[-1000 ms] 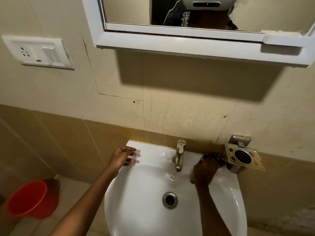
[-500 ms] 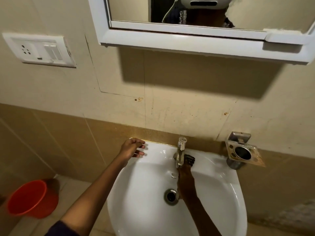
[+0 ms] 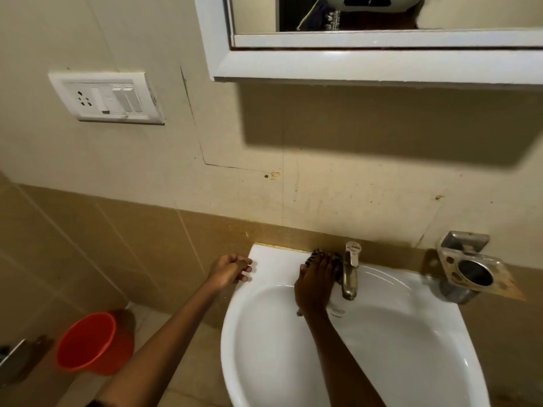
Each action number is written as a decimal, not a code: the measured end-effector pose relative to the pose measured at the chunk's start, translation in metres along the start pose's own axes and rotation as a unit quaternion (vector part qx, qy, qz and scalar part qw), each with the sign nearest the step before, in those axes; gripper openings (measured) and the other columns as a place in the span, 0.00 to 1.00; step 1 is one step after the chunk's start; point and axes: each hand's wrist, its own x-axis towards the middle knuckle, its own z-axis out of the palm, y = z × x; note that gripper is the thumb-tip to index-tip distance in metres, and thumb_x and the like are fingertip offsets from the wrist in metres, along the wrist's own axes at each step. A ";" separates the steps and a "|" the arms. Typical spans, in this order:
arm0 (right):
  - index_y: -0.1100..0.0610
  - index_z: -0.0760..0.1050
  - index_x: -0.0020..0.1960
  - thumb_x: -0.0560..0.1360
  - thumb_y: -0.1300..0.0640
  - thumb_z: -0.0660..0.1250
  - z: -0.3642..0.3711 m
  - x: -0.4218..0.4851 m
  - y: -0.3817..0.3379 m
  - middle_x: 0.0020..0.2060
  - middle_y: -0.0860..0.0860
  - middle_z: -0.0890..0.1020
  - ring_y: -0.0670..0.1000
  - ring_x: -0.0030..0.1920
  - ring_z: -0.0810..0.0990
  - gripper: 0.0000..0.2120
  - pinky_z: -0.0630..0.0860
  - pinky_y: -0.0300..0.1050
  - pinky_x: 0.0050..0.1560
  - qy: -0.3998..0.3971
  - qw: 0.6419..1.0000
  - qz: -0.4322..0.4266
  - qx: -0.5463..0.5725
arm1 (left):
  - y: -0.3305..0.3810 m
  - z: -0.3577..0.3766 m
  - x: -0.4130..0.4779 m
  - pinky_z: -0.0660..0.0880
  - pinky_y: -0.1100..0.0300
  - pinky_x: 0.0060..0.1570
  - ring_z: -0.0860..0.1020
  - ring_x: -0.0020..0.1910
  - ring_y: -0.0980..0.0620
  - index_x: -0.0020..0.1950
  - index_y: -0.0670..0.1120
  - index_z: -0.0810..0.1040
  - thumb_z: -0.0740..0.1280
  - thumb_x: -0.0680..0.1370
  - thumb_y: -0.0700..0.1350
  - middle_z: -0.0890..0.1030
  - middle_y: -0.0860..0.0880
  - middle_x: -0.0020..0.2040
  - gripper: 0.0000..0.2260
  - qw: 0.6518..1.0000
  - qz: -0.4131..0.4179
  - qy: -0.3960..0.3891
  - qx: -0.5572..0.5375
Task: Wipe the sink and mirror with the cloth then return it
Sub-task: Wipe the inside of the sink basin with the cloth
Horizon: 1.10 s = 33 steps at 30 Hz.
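The right hand (image 3: 316, 284) lies flat on the back ledge of the white sink (image 3: 411, 348), just left of the tap (image 3: 350, 273), and presses a dark cloth (image 3: 318, 255) under its fingers; only a small part of the cloth shows. The left hand (image 3: 227, 270) holds the left corner of the sink with bent fingers, holding nothing else. I judge the sink wiping is in the middle. The mirror (image 3: 382, 13) above waits for its turn, and putting the cloth back is left too
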 end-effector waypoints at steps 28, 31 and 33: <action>0.54 0.62 0.72 0.78 0.62 0.57 -0.002 -0.204 -0.035 0.75 0.59 0.55 0.61 0.75 0.52 0.22 0.59 0.60 0.72 -0.286 0.914 -0.285 0.032 | -0.068 -0.004 -0.030 0.70 0.55 0.48 0.75 0.49 0.45 0.43 0.44 0.76 0.63 0.76 0.40 0.78 0.42 0.47 0.04 0.993 0.022 0.113 0.010; 0.47 0.69 0.67 0.76 0.60 0.62 -0.036 -0.232 0.004 0.74 0.55 0.59 0.58 0.73 0.61 0.21 0.75 0.59 0.58 -0.308 0.896 -0.321 -0.010 | -0.074 0.011 -0.030 0.68 0.51 0.58 0.71 0.61 0.39 0.59 0.37 0.71 0.65 0.75 0.45 0.74 0.37 0.61 0.16 0.990 0.028 0.083 0.109; 0.44 0.75 0.61 0.72 0.58 0.65 -0.063 -0.243 0.033 0.72 0.52 0.66 0.54 0.68 0.70 0.19 0.79 0.51 0.46 -0.295 0.884 -0.360 -0.034 | -0.081 0.019 -0.028 0.65 0.50 0.64 0.67 0.66 0.38 0.65 0.38 0.67 0.66 0.75 0.46 0.69 0.38 0.66 0.22 0.985 0.030 0.078 0.153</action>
